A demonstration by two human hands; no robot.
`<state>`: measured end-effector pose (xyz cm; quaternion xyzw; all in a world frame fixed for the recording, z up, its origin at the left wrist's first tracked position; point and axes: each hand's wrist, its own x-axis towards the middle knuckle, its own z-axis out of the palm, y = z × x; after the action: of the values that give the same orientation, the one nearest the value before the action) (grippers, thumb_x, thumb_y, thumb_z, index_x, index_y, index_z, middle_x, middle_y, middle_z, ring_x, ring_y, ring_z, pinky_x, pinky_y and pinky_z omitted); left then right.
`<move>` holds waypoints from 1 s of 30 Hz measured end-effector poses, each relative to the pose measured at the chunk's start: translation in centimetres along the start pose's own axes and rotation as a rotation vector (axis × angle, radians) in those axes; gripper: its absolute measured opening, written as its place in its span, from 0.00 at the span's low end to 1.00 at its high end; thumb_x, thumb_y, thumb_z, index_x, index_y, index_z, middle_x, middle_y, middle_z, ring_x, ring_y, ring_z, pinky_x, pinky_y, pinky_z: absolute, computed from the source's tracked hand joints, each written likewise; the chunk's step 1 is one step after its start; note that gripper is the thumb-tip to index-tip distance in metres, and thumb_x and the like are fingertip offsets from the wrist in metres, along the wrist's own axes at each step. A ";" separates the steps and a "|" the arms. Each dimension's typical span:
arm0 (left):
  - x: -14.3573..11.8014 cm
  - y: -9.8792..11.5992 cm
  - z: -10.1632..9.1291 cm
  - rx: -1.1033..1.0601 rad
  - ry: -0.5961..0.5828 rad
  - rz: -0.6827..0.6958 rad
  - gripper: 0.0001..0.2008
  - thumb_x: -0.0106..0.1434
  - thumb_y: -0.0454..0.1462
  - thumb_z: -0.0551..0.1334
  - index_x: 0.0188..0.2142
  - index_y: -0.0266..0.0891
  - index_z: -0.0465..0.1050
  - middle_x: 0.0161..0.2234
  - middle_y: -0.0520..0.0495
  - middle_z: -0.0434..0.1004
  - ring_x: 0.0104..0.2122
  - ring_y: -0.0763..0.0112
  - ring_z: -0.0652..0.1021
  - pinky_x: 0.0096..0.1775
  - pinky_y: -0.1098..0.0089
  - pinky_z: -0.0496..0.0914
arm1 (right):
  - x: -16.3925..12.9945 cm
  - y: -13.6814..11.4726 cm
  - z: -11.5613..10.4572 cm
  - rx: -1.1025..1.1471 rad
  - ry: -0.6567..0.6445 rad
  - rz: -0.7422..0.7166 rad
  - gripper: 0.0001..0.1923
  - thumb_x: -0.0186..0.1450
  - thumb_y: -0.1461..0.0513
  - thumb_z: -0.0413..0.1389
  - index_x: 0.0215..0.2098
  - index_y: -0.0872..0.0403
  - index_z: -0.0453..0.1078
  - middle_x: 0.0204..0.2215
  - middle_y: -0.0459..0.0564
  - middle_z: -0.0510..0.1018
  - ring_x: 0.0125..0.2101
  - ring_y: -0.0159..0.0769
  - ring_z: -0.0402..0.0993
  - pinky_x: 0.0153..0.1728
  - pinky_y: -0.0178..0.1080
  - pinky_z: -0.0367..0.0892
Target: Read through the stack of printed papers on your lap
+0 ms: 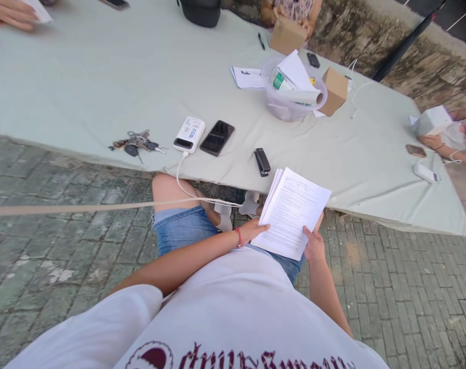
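A stack of printed paper sheets (294, 212) rests over my lap, its far end reaching the table's edge. My left hand (254, 231) grips the stack's left side, thumb on top and the other fingers hidden beneath. On the right side, my right hand (314, 244) pinches the sheets with its thumb on the printed face. The sheets on the left are fanned out a little from the top one. Just beyond the paper, a black stapler (262, 162) lies on the table.
On the green-covered table (140, 77) are keys (136, 143), a cabled white power bank (189, 134) and a black phone (217, 137). Farther back stand a plastic basin (286, 105) with papers and a cardboard box (333, 92). Other people's hands hold a brown box (287, 36) and white box (432, 121).
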<state>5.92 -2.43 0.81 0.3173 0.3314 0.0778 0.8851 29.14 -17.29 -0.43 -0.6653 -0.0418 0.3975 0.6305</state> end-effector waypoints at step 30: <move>0.4 -0.7 -0.7 0.121 0.127 -0.004 0.31 0.42 0.52 0.79 0.41 0.36 0.84 0.46 0.38 0.86 0.53 0.44 0.80 0.59 0.49 0.70 | 0.1 0.6 0.4 0.015 -0.025 -0.011 0.31 0.52 0.54 0.74 0.53 0.51 0.78 0.56 0.49 0.80 0.61 0.48 0.72 0.69 0.55 0.60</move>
<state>5.72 -2.54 -0.21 0.3640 0.3918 0.0758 0.8416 28.72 -16.99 -0.92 -0.6551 -0.0504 0.4027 0.6373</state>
